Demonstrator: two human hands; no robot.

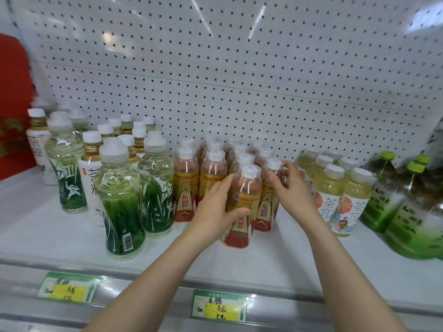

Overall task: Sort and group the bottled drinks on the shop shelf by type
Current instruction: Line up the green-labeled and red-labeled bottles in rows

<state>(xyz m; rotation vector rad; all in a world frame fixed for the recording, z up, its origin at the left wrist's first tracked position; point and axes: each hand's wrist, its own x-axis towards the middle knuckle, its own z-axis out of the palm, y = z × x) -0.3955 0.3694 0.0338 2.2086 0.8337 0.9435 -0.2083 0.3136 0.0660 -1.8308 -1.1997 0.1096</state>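
A gold-and-red labelled bottle [243, 207] stands at the front of a cluster of several like bottles [213, 171] in the middle of the white shelf [48, 226]. My left hand [215, 212] grips this front bottle around its label. My right hand [291, 190] hovers just right of it with fingers apart, touching the neighbouring bottle [269, 188] near its shoulder. Green-labelled clear bottles [119, 202] stand to the left. White-labelled tea bottles [91, 164] fill the back left. Pale yellow bottles with grapefruit labels [335, 195] stand to the right.
Large green tea bottles [407, 212] crowd the far right end. A white pegboard [239, 80] backs the shelf. Two price tags [67, 287] [219, 305] sit on the front rail. Something red [12, 104] is at the far left.
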